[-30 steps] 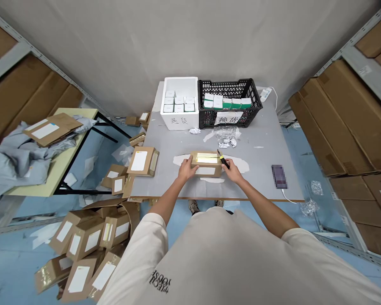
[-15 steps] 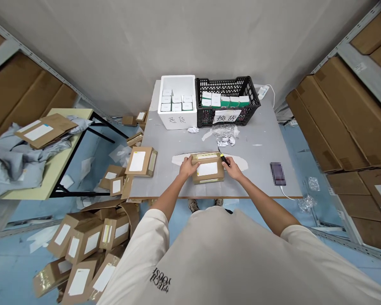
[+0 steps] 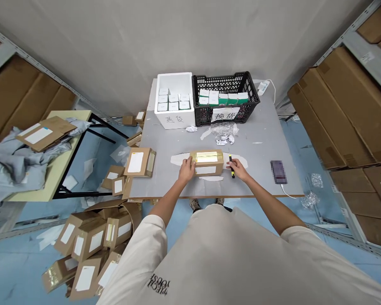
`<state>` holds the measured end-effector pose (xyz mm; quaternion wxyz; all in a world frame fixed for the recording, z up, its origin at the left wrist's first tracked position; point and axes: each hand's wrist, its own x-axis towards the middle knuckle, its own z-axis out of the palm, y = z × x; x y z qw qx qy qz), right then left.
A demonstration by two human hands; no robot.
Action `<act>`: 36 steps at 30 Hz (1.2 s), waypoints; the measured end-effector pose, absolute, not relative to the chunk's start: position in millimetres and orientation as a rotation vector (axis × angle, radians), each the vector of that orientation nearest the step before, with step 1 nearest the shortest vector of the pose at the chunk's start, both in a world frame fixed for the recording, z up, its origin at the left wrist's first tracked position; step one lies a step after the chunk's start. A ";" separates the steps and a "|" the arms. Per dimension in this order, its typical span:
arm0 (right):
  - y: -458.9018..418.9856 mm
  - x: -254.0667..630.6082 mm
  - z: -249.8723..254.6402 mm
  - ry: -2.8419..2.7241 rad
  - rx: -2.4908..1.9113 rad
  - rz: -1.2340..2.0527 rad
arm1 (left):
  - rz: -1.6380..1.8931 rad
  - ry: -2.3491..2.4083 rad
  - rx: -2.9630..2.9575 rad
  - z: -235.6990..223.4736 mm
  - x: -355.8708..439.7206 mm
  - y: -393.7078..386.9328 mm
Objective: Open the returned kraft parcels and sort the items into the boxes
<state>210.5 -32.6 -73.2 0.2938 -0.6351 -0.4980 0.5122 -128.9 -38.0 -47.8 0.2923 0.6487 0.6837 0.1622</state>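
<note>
Checking the cardboard parcel (image 3: 207, 164): how does it lie?
Lower middle of the desk (image 3: 260, 144), long axis left-right across the frame; left hand (image 3: 186, 170) cupped on its left end.
Right hand (image 3: 239, 169)?
Just off the right end, beside a yellow-and-black box cutter (image 3: 231, 166); can't tell if it grips.

Cardboard parcel (image 3: 206, 163) on worktable (image 3: 260, 142), roughly centred.
</note>
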 end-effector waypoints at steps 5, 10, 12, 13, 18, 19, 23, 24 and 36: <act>-23.8 289.3 -110.8 -1.376 -2.172 0.888 | 0.421 1.807 1.735 -51.5 -127.5 -52.7; -15.2 341.2 -140.1 -1.406 -2.485 0.783 | 0.445 1.755 1.726 -59.5 -129.0 -73.1; -11.6 347.9 -147.2 -1.381 -2.559 0.770 | 0.447 1.743 1.706 -61.7 -129.0 -78.2; -10.1 349.6 -150.2 -1.374 -2.579 0.771 | 0.452 1.740 1.707 -62.4 -128.8 -79.7; -9.7 354.5 -162.2 -1.389 -2.605 0.763 | 0.516 1.762 1.818 -62.1 -126.1 -79.3; -10.9 355.6 -163.7 -1.394 -2.606 0.770 | 0.521 1.771 1.835 -61.9 -125.3 -78.3; -15.2 353.8 -161.2 -1.424 -2.595 0.724 | 0.545 1.787 1.866 -61.0 -122.2 -73.6; -15.5 349.9 -157.8 -1.442 -2.576 0.680 | 0.556 1.780 1.870 -60.6 -121.7 -72.4; -35.5 185.2 -75.6 -1.643 -1.564 1.061 | 0.746 1.657 1.808 -64.1 -129.1 -69.6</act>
